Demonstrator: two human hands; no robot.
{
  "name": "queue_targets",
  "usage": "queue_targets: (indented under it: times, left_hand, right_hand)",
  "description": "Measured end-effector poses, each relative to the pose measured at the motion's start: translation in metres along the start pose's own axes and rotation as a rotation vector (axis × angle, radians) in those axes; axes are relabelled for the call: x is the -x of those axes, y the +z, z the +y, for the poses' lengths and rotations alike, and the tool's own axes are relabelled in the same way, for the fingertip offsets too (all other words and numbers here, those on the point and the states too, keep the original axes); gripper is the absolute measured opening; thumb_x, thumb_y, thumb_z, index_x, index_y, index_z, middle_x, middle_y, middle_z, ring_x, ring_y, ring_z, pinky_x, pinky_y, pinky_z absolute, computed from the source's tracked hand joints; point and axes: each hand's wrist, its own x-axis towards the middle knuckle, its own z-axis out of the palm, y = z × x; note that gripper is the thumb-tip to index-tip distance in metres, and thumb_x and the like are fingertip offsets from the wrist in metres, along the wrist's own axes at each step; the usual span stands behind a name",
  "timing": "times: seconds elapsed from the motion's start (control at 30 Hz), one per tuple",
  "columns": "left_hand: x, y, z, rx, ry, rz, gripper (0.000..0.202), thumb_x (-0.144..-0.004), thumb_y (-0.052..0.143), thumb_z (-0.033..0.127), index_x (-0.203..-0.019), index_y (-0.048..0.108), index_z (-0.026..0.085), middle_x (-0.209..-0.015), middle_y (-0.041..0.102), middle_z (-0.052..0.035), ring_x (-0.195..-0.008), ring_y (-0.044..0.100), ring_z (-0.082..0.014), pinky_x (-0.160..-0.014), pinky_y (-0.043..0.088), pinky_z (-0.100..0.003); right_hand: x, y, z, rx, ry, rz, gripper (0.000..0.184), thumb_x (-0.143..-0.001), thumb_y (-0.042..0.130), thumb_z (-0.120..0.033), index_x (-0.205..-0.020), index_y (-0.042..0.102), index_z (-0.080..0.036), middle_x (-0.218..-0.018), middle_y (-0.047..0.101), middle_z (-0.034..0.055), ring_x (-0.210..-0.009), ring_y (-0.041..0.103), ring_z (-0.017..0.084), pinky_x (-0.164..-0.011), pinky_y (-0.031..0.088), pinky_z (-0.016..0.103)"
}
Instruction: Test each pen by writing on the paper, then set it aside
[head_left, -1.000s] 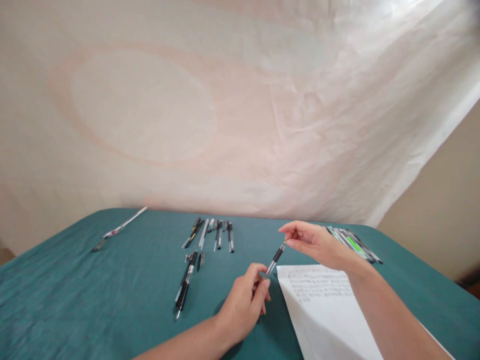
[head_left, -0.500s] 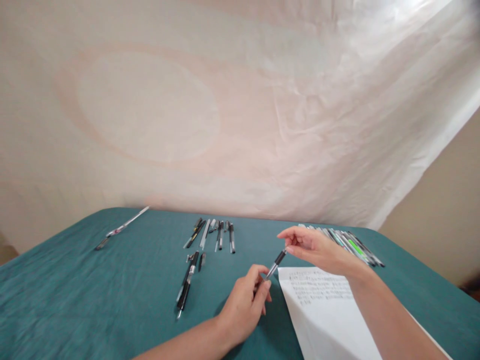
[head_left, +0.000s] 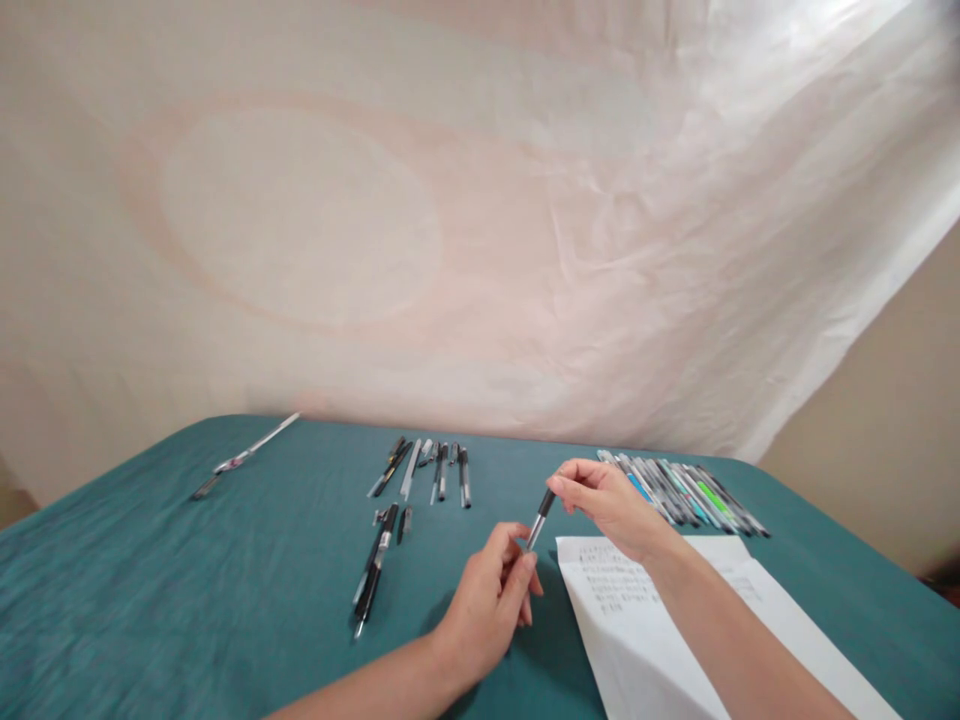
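Both my hands hold one black-and-silver pen [head_left: 538,520] above the teal tablecloth [head_left: 225,590]. My left hand [head_left: 491,600] pinches its lower silver end with curled fingers. My right hand [head_left: 607,500] grips the upper black end between thumb and fingertips. The pen tilts up to the right. Just right of my hands lies a white sheet of paper [head_left: 637,620] with several lines of handwriting, partly under my right forearm.
A row of several pens [head_left: 682,490] lies at the far right of the table. Another group of pens [head_left: 427,468] lies at the far middle, with two black pens [head_left: 375,565] nearer. A lone white pen [head_left: 244,457] rests far left. A white sheet hangs behind.
My right hand has come left and nearer with the pen's upper end, uncovering the row of pens on the right. The pen stands steeper. My left hand has barely shifted.
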Motion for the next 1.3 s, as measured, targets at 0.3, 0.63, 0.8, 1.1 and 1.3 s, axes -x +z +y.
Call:
queue_targets:
  times: [0.3,0.63,0.8,1.1,1.3]
  left_hand:
    - [-0.001,0.000,-0.001,0.044,-0.018,0.005,0.019,-0.092,0.035,0.035,-0.102,0.040,0.020,-0.068,0.052,0.0035,-0.045,0.049,-0.0070,-0.042,0.038,-0.017]
    - [-0.002,0.000,0.000,0.056,-0.035,0.007,0.018,-0.092,0.035,0.034,-0.101,0.040,0.019,-0.067,0.052,0.0034,-0.046,0.051,-0.0074,-0.041,0.038,-0.017]
    - [-0.003,0.000,0.000,0.054,-0.043,0.014,0.021,-0.091,0.036,0.036,-0.102,0.040,0.019,-0.067,0.052,0.0032,-0.047,0.053,-0.0083,-0.041,0.038,-0.017]
    - [-0.002,-0.001,-0.001,0.074,-0.033,0.014,0.022,-0.090,0.038,0.037,-0.100,0.041,0.019,-0.067,0.053,0.0027,-0.047,0.055,-0.0084,-0.041,0.038,-0.016]
    - [-0.002,-0.001,-0.001,0.068,-0.036,0.010,0.024,-0.090,0.038,0.039,-0.103,0.041,0.018,-0.067,0.054,0.0025,-0.047,0.056,-0.0088,-0.040,0.038,-0.016]
  right_hand:
    - [0.000,0.005,0.002,-0.161,0.041,-0.114,0.034,-0.078,0.059,-0.043,-0.104,0.065,-0.021,-0.102,0.062,0.0074,-0.084,0.055,0.017,-0.066,0.043,0.028]
    - [0.000,0.009,0.003,-0.210,0.046,-0.095,0.029,-0.075,0.063,-0.041,-0.095,0.067,-0.020,-0.091,0.064,0.0055,-0.074,0.055,0.014,-0.061,0.041,0.026]
    - [-0.002,0.010,0.006,-0.170,0.022,-0.031,0.030,-0.074,0.064,-0.042,-0.090,0.069,-0.017,-0.083,0.065,0.0054,-0.072,0.055,0.014,-0.060,0.040,0.026]
    - [-0.002,0.012,0.007,-0.251,0.051,-0.053,0.032,-0.075,0.063,-0.041,-0.098,0.066,-0.019,-0.093,0.065,0.0068,-0.075,0.055,0.014,-0.060,0.041,0.025]
    - [-0.001,0.013,0.007,-0.226,0.031,0.017,0.024,-0.072,0.066,-0.039,-0.081,0.068,-0.017,-0.070,0.062,0.0011,-0.061,0.051,0.010,-0.058,0.039,0.024]
